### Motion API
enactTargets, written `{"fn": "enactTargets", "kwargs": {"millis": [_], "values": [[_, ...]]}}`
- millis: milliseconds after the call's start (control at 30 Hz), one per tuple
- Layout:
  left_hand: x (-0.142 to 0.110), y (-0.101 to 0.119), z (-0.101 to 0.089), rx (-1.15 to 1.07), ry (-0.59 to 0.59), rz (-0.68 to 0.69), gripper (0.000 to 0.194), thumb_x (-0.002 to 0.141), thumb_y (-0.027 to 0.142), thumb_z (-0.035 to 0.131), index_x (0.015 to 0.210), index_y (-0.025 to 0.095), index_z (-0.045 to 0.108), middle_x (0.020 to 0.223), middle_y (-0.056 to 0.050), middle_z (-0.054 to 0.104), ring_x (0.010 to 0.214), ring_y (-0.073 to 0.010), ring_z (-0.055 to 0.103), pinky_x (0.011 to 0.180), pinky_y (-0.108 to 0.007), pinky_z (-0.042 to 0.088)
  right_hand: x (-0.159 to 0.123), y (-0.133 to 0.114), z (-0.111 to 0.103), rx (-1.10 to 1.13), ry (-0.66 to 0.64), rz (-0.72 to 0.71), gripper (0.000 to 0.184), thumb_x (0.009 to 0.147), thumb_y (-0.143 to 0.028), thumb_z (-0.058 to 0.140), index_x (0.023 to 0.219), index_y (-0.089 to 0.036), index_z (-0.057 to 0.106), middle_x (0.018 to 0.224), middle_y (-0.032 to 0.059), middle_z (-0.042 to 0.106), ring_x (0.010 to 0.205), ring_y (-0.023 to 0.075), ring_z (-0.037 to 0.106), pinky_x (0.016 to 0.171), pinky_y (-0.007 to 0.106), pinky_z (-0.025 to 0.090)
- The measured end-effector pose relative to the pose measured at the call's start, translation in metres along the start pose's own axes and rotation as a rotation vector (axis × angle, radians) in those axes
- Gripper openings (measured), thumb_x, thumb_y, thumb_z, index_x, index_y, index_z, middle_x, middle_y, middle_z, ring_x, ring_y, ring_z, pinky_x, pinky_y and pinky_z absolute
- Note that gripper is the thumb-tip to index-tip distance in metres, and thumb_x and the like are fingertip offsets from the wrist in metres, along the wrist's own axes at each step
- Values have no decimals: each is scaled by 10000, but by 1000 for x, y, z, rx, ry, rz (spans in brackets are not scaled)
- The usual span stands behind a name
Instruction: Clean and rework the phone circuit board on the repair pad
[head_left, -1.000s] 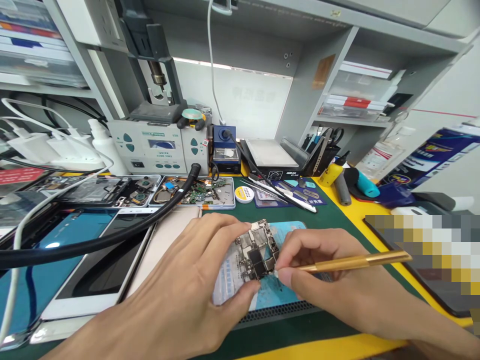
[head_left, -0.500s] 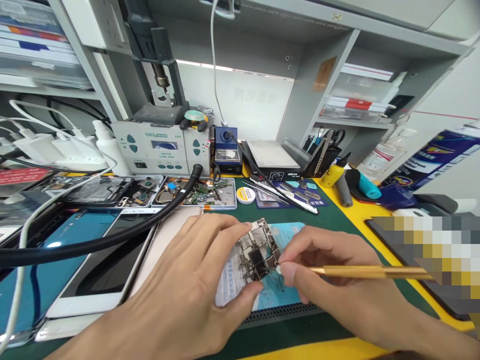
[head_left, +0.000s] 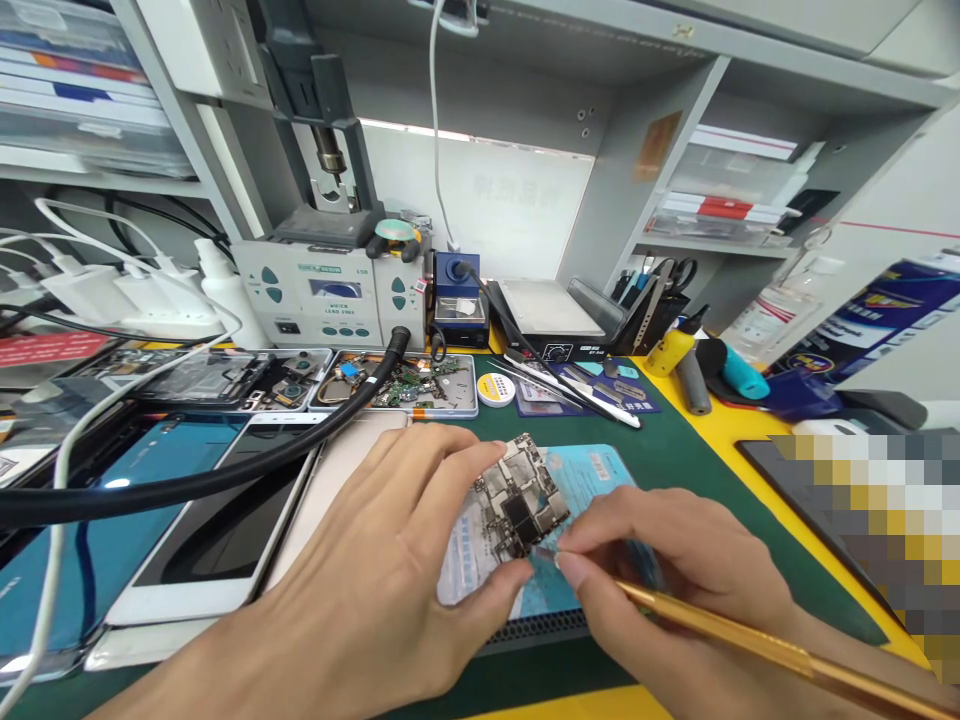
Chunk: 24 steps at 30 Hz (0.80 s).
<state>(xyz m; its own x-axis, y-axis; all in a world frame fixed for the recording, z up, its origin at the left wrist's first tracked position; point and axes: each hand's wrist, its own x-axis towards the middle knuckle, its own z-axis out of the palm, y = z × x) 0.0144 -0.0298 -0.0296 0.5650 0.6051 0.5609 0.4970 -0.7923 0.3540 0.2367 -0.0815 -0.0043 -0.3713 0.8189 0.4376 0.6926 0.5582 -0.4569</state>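
The left hand [head_left: 390, 560], partly spread, holds a board [head_left: 521, 495]. The right hand [head_left: 675, 560], nearly closed, pinches a gold stick [head_left: 720, 627]. A blue card [head_left: 589, 478] lies under both.

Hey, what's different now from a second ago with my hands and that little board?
The gold-handled tool has swung: its back end, which pointed out to the picture's right, now slants toward the lower right corner. The right hand has dropped slightly with it. Nothing was picked up or let go; the left hand still holds the circuit board.
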Motion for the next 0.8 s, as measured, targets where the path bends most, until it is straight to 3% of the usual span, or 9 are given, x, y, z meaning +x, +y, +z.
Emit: {"fn": "enactTargets", "kwargs": {"millis": [533,800], "values": [[-1,0,-1,9,3,-3,522,869,265,714,1333,197,486,1256,-106,570,1166,-286,552,1005,-451,485,0,-3,8,-55,69,-97,195,820,-58,568,855,-249,571,605,-78,602,464,90,480,535,242,391],[-2,-1,-1,-7,-17,-9,522,877,272,708,1339,197,478,1257,-104,564,1141,-278,553,974,-451,496,6,-6,4,-96,57,-123,195,832,-63,554,845,-256,571,577,-61,638,431,110,519,488,248,406]]}}
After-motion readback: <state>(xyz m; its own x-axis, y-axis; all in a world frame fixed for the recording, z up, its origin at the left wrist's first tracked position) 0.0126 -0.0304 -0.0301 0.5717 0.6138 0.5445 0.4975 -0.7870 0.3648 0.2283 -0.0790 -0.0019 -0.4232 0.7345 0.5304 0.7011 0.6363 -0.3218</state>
